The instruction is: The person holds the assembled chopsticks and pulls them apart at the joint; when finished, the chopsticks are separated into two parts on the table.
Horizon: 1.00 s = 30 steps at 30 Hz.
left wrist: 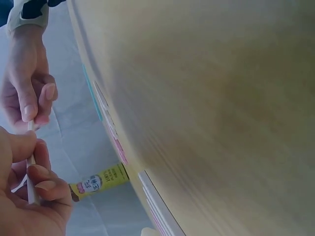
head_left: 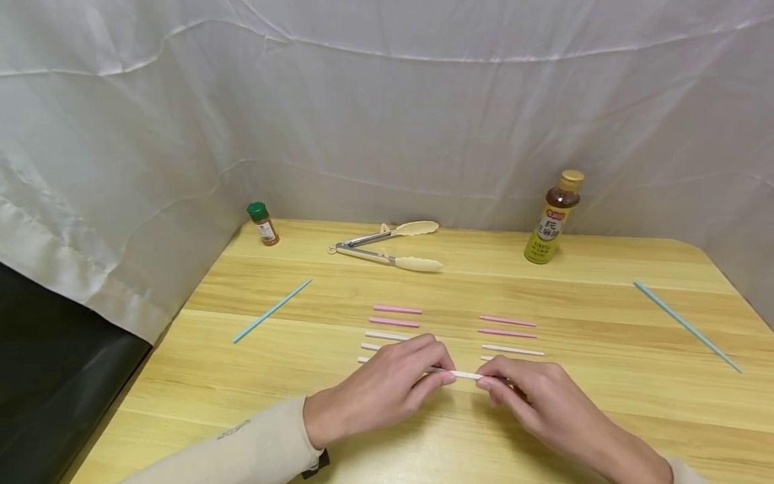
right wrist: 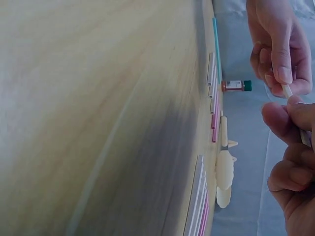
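Above the desk [head_left: 677,396], find the white stick [head_left: 466,374] pinched between thumb and fingers of both left hand [head_left: 387,380] and right hand [head_left: 538,393]. Avoid uneven bending or slack grip: could snap or drop it.

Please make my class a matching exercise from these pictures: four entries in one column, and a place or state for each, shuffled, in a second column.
Column one
1. Tongs
2. Left hand and right hand
3. Small jar
4. Yellow-labelled bottle

Column two
A. Upright, to the right of the tongs
B. Upright, to the left of the tongs
C. Lying with its arms spread apart
D. Pinching a white stick

Right pairs
1-C, 2-D, 3-B, 4-A
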Tool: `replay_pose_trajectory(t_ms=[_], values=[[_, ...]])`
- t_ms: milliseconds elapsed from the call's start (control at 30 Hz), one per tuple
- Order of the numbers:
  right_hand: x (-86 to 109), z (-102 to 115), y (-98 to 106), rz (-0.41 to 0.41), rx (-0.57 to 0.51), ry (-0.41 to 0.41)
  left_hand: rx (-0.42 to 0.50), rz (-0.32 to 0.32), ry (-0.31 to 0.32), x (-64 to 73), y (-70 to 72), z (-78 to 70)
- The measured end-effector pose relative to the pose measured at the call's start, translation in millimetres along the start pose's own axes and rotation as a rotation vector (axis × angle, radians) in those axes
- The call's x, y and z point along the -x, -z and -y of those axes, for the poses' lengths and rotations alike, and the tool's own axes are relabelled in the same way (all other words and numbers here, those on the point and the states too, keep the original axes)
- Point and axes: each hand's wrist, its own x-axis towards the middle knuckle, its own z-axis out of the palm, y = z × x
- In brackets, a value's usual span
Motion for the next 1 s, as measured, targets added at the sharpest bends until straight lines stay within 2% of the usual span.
replay_pose_trajectory(t_ms=[233,467,1000], values=[[0.8,-2.8,-0.2,-0.027,0.016,0.077,-0.025,-0.041,-0.057,1.7,-0.1,0.8],[1.2,-3.8,-2.0,-0.039,0.024,0.118,-0.023,-0.044,-0.071,3.5,-0.2,1.4],[0.3,3.7,1.5,-0.029,0.071,0.093,0.021,-0.062,-0.075,6.3,3.1,-1.3]])
